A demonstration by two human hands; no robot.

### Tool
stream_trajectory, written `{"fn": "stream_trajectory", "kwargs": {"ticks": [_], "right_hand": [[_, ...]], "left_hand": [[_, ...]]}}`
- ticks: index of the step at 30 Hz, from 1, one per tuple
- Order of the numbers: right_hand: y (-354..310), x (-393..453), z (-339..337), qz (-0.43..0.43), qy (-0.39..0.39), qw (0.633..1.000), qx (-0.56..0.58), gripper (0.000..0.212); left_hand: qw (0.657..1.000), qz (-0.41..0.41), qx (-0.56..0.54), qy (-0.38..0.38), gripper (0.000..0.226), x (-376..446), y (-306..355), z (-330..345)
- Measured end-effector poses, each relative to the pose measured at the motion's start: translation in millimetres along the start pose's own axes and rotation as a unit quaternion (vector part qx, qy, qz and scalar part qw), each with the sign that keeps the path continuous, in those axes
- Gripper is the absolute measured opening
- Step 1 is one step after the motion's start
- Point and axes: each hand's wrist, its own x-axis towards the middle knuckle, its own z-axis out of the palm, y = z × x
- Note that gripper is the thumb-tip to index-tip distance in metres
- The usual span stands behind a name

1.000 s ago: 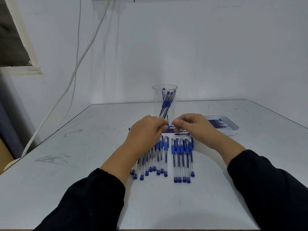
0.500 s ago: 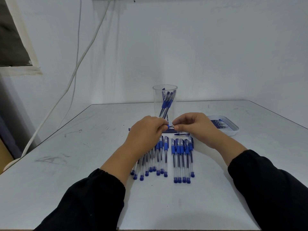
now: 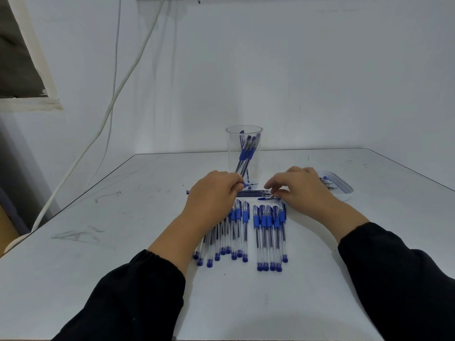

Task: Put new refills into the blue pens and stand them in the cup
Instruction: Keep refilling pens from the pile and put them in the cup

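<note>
A big white table [image 3: 98,254] holds everything. A person in black sleeves [image 3: 138,296] sits at it with both hands out.

At the back of the table stands a clear plastic cup [image 3: 244,153]. A few finished blue pens [image 3: 247,153] stand inside it and lean to one side. Those look done.

Many more pens lie flat on the table, just in front of the hands. One bunch [image 3: 229,232] lies partly under the left wrist. A second row [image 3: 269,235] lies just beside it, to the right. I think these are waiting their turn, so most of the job is left.

To the right sits a small white tray [image 3: 344,190] with thin little parts in it. They are too small to name.

Between the hands and the cup lie some long thin refills [image 3: 253,192], side by side.

The left hand [image 3: 211,195] is curled up. Its fingers pinch a pen near the blue grip, and the tip [image 3: 250,184] pokes out to the right. The rest of that pen is hidden by the hand.

The right hand [image 3: 299,187] is close by, but not touching the left one. Its fingers are bent down over a small blue piece [image 3: 267,198] on the table. I cannot tell if they pinch it or only touch it.
</note>
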Motion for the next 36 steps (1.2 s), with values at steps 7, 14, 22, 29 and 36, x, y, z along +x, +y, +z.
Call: {"fn": "stream_trajectory", "kwargs": {"ticks": [7, 14, 22, 29, 36], "right_hand": [[-3.4, 0.1, 2.9, -0.033, -0.011, 0.997, -0.071, 0.027], [-4.0, 0.1, 2.1, -0.023, -0.017, 0.996, -0.088, 0.026], [-4.9, -1.4, 2.2, -0.033, 0.084, 0.996, 0.015, 0.029], [-18.2, -0.9, 8.9, -0.118, 0.168, 0.978, 0.027, 0.019], [-18.9, -2.7, 6.3, -0.104, 0.174, 0.979, 0.019, 0.011]], "left_hand": [[1.000, 0.008, 0.002, -0.004, 0.028, -0.6, 0.9, 0.2], [1.000, 0.008, -0.002, -0.008, 0.027, 0.0, 0.6, 0.3], [1.000, 0.009, -0.007, -0.009, 0.031, -0.2, -0.8, 2.6], [0.999, 0.036, -0.011, 0.007, 0.027, 0.8, -0.8, 6.4], [0.999, 0.030, 0.006, 0.023, 0.027, 1.6, -1.7, 6.8]]}}
